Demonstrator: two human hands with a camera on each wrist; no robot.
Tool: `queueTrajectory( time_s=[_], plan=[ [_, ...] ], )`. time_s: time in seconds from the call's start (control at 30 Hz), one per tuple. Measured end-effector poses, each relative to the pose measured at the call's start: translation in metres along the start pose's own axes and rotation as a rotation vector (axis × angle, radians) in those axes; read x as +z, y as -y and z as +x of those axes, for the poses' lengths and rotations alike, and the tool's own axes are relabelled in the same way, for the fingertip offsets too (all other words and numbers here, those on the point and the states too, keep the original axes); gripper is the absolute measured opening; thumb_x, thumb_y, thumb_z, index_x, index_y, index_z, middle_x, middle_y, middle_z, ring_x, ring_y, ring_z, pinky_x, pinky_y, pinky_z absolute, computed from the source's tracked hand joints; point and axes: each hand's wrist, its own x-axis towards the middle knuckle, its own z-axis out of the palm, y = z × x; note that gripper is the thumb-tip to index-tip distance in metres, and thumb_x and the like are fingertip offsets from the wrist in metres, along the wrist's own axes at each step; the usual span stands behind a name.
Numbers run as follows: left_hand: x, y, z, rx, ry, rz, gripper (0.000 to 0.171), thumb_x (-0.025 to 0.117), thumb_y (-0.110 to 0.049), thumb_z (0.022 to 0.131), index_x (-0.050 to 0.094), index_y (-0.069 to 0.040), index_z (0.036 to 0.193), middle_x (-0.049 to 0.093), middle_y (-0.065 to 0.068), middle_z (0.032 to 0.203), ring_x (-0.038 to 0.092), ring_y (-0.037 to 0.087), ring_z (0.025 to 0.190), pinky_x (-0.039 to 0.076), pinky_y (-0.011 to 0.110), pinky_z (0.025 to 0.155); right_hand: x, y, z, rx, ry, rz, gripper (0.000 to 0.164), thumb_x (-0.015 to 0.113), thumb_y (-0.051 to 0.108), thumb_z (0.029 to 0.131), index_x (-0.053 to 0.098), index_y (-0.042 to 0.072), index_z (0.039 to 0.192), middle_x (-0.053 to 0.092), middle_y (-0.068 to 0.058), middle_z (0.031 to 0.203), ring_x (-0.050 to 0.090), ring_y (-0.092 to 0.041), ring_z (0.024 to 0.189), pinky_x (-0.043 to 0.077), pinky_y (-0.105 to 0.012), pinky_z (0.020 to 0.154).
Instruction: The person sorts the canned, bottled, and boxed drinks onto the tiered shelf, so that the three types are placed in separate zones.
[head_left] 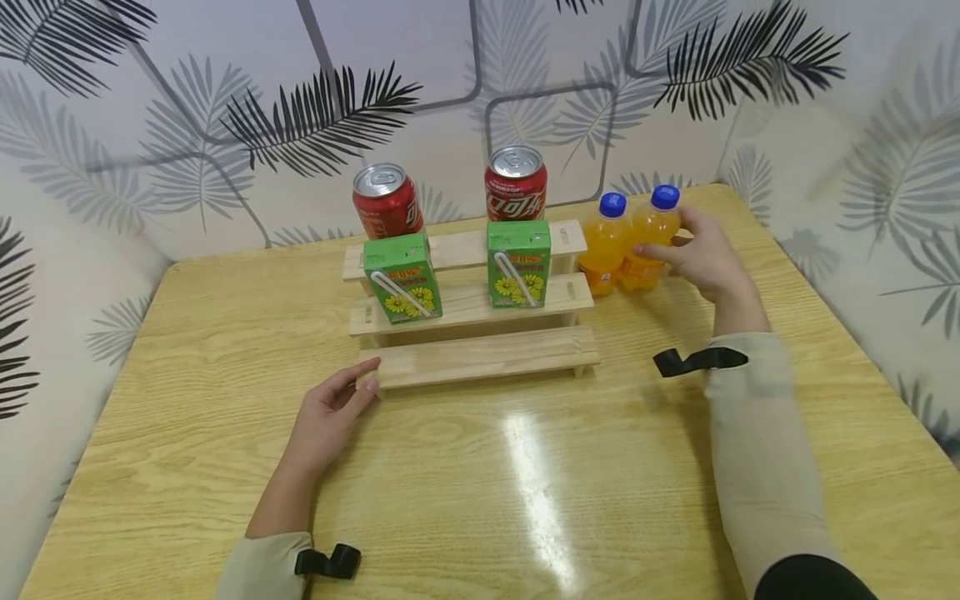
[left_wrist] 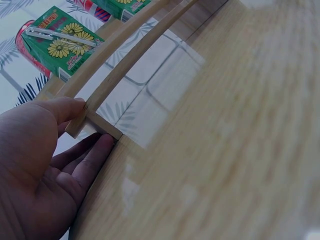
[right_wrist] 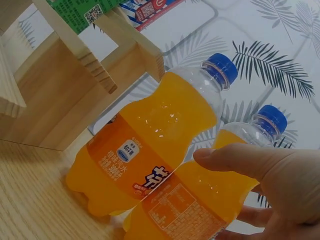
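Note:
A three-step wooden rack (head_left: 480, 357) stands on the table. My left hand (head_left: 326, 417) grips the left end of its lowest step. In the left wrist view, the thumb lies on the board (left_wrist: 107, 82) and the fingers reach the leg below it. To the right of the rack, two orange soda bottles with blue caps stand side by side. My right hand (head_left: 708, 254) holds the outer orange soda bottle (head_left: 647, 242), thumb in front and fingers partly hidden behind. The inner bottle (right_wrist: 165, 120) stands against it, close to the rack's end.
Two red cola cans (head_left: 516, 187) sit on the top step. Green drink cartons with straws, one at left (head_left: 405, 283) and one at right (head_left: 519, 267), occupy the middle step. A patterned wall (head_left: 450, 83) rises behind the table (head_left: 225, 375).

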Motion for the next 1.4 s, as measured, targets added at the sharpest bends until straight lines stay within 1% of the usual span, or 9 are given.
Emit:
queueTrajectory(
  time_s=[0.1,0.23,0.37,0.5,0.73,0.87,1.1,1.3,1.4],
  plan=[
    [0.0,0.001,0.0,0.0,-0.003,0.003,0.05,0.06,-0.049,0.098,0.06,-0.022,0.14,0.064,0.005,0.13,0.05,0.012,0.131,0.033,0.039,0.118,0.002,-0.003,0.002,-0.011,0.01,0.001,0.07,0.074,0.037,0.091,0.041,0.017,0.15,0.043,-0.009,0.149,0.046,-0.033,0.133,0.054,-0.028,0.077],
    [0.001,0.001,-0.001,0.0,-0.008,0.0,0.048,0.06,-0.048,0.098,0.06,-0.023,0.139,0.07,0.01,0.118,0.054,0.01,0.126,0.033,0.039,0.118,0.002,-0.005,0.003,-0.021,0.009,0.0,0.068,0.073,0.037,0.092,0.044,0.017,0.149,0.046,-0.01,0.148,0.048,-0.035,0.132,0.057,-0.029,0.079],
    [0.001,0.001,-0.001,0.006,-0.001,-0.008,0.048,0.061,-0.047,0.098,0.06,-0.023,0.139,0.069,0.009,0.12,0.051,0.013,0.132,0.033,0.04,0.118,0.001,-0.008,0.004,-0.009,-0.002,0.015,0.068,0.075,0.037,0.09,0.046,0.016,0.148,0.047,-0.01,0.148,0.049,-0.035,0.132,0.059,-0.032,0.081],
    [0.001,0.0,0.001,0.002,0.002,-0.003,0.049,0.06,-0.049,0.097,0.06,-0.023,0.139,0.069,0.01,0.119,0.049,0.015,0.135,0.032,0.041,0.118,0.0,-0.01,0.004,-0.001,-0.021,0.025,0.07,0.077,0.037,0.088,0.047,0.015,0.148,0.048,-0.011,0.147,0.049,-0.035,0.132,0.059,-0.031,0.08],
    [0.0,-0.001,0.002,0.01,0.0,0.012,0.047,0.06,-0.048,0.098,0.06,-0.024,0.139,0.073,0.011,0.107,0.058,0.005,0.118,0.033,0.041,0.118,-0.001,-0.01,0.002,0.012,-0.076,0.027,0.068,0.078,0.035,0.087,0.051,0.011,0.144,0.051,-0.009,0.142,0.054,-0.029,0.124,0.059,-0.029,0.077],
    [0.0,-0.002,0.002,0.012,0.0,0.013,0.048,0.06,-0.048,0.098,0.06,-0.024,0.139,0.073,0.012,0.106,0.055,0.007,0.123,0.032,0.041,0.119,-0.004,-0.008,0.001,0.017,-0.113,0.045,0.069,0.079,0.033,0.086,0.051,0.011,0.145,0.054,-0.007,0.138,0.055,-0.023,0.119,0.058,-0.024,0.074],
    [0.0,0.0,0.002,0.009,0.006,0.007,0.049,0.06,-0.049,0.098,0.06,-0.022,0.139,0.066,0.007,0.125,0.05,0.016,0.134,0.032,0.04,0.119,-0.008,0.005,-0.005,-0.014,-0.174,0.091,0.061,0.085,0.03,0.081,0.06,0.015,0.135,0.059,0.009,0.119,0.058,-0.012,0.102,0.055,-0.02,0.07],
    [-0.001,0.001,0.001,0.01,0.014,0.001,0.049,0.06,-0.048,0.098,0.06,-0.021,0.139,0.058,0.004,0.14,0.042,0.016,0.142,0.031,0.041,0.119,-0.013,0.02,-0.013,-0.012,-0.21,0.095,0.059,0.084,0.034,0.082,0.061,0.019,0.134,0.058,0.01,0.12,0.056,-0.015,0.108,0.051,-0.018,0.079],
    [-0.001,0.002,0.001,0.009,0.013,0.001,0.049,0.06,-0.048,0.098,0.06,-0.022,0.139,0.056,0.003,0.143,0.04,0.016,0.143,0.031,0.042,0.119,-0.015,0.027,-0.017,-0.024,-0.218,0.103,0.059,0.083,0.033,0.083,0.06,0.019,0.135,0.059,0.01,0.119,0.056,-0.014,0.108,0.051,-0.024,0.088]
  ],
)
